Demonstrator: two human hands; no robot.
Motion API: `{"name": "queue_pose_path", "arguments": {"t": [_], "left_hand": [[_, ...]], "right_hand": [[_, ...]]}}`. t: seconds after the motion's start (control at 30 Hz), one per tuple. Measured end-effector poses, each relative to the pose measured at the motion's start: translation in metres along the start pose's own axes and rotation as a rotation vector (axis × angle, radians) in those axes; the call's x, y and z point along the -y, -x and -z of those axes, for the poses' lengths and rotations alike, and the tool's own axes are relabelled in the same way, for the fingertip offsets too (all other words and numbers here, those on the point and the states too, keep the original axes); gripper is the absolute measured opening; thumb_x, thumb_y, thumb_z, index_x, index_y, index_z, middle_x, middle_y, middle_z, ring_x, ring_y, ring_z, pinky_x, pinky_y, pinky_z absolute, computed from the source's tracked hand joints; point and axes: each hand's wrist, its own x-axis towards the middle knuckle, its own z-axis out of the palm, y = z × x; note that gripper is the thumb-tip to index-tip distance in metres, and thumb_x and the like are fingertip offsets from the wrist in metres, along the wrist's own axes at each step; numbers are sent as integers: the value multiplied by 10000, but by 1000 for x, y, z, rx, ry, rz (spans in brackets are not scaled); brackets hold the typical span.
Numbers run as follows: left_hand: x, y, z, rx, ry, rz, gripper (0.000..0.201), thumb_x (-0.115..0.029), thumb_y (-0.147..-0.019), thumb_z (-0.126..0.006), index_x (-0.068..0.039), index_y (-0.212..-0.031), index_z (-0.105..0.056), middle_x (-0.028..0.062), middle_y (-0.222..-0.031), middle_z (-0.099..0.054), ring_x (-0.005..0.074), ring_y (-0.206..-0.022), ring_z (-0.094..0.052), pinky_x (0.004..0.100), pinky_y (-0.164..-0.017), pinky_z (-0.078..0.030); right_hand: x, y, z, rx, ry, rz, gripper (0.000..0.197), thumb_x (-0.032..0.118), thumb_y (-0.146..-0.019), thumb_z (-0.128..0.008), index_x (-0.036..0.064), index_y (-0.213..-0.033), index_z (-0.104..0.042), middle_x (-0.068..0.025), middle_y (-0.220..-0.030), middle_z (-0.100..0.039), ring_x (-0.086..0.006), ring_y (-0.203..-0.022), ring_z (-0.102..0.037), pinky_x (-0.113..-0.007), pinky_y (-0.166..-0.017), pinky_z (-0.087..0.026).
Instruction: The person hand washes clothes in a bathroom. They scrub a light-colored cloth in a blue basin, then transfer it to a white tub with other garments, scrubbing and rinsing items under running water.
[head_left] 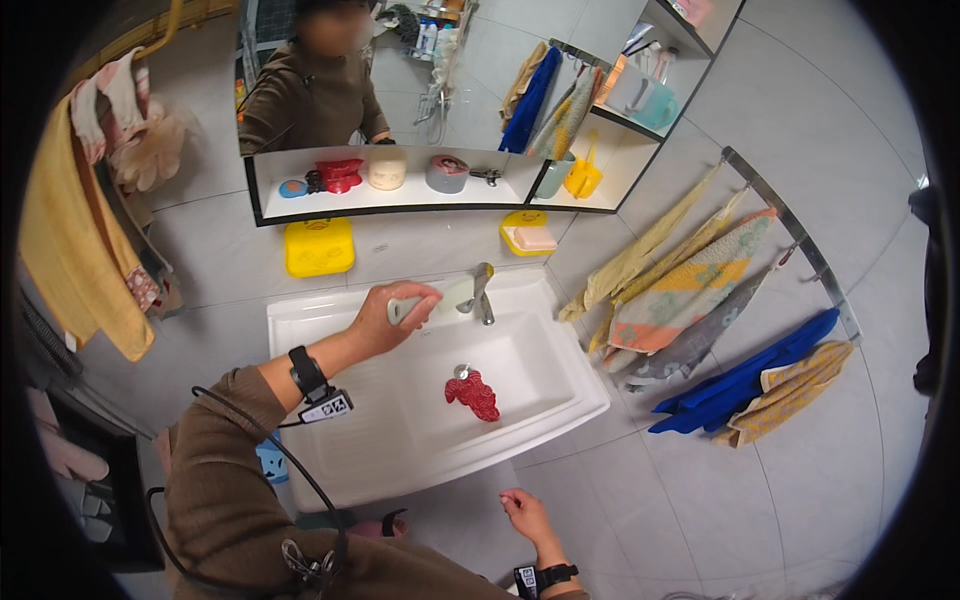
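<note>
My left hand (385, 315) is raised over the back rim of the white sink (330, 325) and is closed around a pale, flat bottle-like object (432, 299), held next to the metal tap (483, 293). A red cloth (473, 395) lies crumpled in the basin beside the drain (461, 371). Down below the sink's front edge, my right hand (527, 513) hangs free, fingers loosely curled with nothing in them.
A mirror with a shelf (400, 195) holds small items above the sink. A yellow holder (319, 246) and a soap dish (530, 236) stick to the tiled wall. Several towels hang on a rail (790, 235) at right; more cloths (75, 230) hang at left.
</note>
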Motion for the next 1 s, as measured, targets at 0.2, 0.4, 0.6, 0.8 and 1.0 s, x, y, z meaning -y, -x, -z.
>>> {"name": "queue_pose_path", "arguments": {"t": [0.2, 0.4, 0.6, 0.8, 1.0], "left_hand": [[-48, -35, 35, -77, -376, -630, 192, -95, -892, -623, -66, -1073, -679, 103, -835, -663, 236, -736, -645, 315, -673, -524], [-69, -96, 60, 262, -673, -873, 226, -176, -891, -644, -124, -1111, -655, 62, -965, -645, 248, -871, -626, 343, -695, -534], [-64, -147, 77, 445, -912, -948, 224, -261, -900, -633, -149, -1093, -651, 56, -930, -622, 258, -889, -609, 371, -710, -528], [-49, -165, 92, 545, -892, -849, 356, -396, -903, -580, -145, -1151, -619, 76, -957, -613, 294, -968, -574, 399, -817, -503], [-35, -172, 104, 687, -1062, -738, 684, -569, -808, -571, -126, -1323, -492, 89, -1180, -577, 312, -1063, -526, 421, -918, -454]], "right_hand": [[-5, 11, 7, 90, 43, -24, 210, 226, -891, -647, 110, -1063, -675, -108, -909, -707, -253, -787, -675, -347, -736, -536], [-4, 12, 13, 80, 133, -4, 225, 247, -887, -651, 111, -1064, -675, -109, -925, -708, -272, -812, -680, -361, -748, -541], [-6, 16, 6, 64, 99, -32, 232, 253, -887, -645, 106, -1063, -674, -113, -943, -706, -288, -838, -678, -366, -761, -540], [-5, 18, -3, 99, 103, -58, 229, 251, -893, -631, 98, -1058, -673, -123, -964, -701, -288, -857, -676, -372, -781, -537], [4, 14, -14, 129, 109, -35, 221, 239, -893, -623, 96, -1053, -674, -138, -949, -699, -300, -855, -674, -381, -779, -536]]}}
